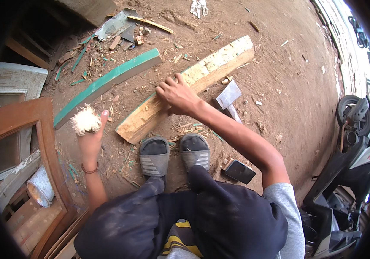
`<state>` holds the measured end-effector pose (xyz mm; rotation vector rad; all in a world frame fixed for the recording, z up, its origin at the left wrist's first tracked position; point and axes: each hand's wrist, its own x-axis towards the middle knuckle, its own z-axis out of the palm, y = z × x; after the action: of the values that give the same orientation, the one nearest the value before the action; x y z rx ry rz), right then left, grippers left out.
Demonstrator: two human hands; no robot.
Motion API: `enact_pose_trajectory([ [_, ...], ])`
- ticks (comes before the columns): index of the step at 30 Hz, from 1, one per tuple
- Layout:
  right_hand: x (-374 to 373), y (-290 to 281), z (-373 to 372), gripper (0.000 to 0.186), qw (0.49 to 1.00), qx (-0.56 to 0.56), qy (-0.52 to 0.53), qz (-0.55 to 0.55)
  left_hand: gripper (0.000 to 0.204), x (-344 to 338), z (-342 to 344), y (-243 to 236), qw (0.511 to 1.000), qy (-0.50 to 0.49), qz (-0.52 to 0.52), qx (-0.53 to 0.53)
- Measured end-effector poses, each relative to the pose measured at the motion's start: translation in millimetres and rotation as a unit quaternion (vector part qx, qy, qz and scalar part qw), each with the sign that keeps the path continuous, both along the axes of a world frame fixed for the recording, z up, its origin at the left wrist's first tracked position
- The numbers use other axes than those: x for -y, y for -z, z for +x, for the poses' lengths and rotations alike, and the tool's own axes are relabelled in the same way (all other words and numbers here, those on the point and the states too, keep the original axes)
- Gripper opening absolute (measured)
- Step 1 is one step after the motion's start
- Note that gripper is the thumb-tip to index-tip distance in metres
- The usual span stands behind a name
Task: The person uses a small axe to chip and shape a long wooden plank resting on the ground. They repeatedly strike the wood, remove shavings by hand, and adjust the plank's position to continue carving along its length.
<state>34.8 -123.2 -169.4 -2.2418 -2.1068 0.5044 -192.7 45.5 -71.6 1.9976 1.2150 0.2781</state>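
Note:
My left hand (pixel 90 140), thumb up, is closed on a pale object with a frayed, fibrous top (pixel 85 118); its lower part is hidden in the hand. My right hand (pixel 173 94) grips a long, thick timber piece (pixel 221 58) lying diagonally before my feet, with a rough, chipped pale upper face and a green edge. To its left lies a slightly curved timber piece (pixel 111 77) with a green top. Right of my right hand, a grey metal tool (pixel 228 94), like an axe head, lies on the dirt, partly hidden by my forearm.
Old wooden frames (pixel 18 105) and a white bucket (pixel 40 193) are at left. Scrap (pixel 115 26) and splinters litter the dirt ground (pixel 288 73). A dark phone (pixel 239 172) lies beside my sandalled feet (pixel 154 157). A parked motorbike (pixel 347 172) stands along the right.

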Motion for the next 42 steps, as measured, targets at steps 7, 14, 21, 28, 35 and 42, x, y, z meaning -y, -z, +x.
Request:
enact_pose_trajectory([
  [7, 61, 11, -35, 0.050, 0.975, 0.040, 0.083, 0.200, 0.054, 6, 15, 25, 0.949, 0.214, -0.206, -0.105],
  [14, 75, 11, -47, 0.048, 0.976, 0.039, 0.129, 0.168, 0.049, 29, 12, 27, 0.908, 0.369, -0.036, -0.193],
  [21, 90, -17, -48, 0.068, 0.901, -0.137, 0.351, 0.215, 0.057, 0, 6, 34, 0.980, 0.199, -0.003, -0.001],
  [28, 130, -6, 85, 0.091, 0.909, -0.085, 0.385, 0.136, 0.057, -15, -23, 50, 0.981, 0.142, 0.027, -0.131],
  [35, 167, 46, 224, 0.078, 0.767, -0.135, 0.621, 0.089, 0.039, 39, -46, 71, 0.942, -0.161, -0.258, -0.145],
  [42, 163, 60, 220, 0.061, 0.749, -0.157, 0.621, 0.168, 0.030, 65, -31, 78, 0.970, -0.161, -0.181, -0.021],
])
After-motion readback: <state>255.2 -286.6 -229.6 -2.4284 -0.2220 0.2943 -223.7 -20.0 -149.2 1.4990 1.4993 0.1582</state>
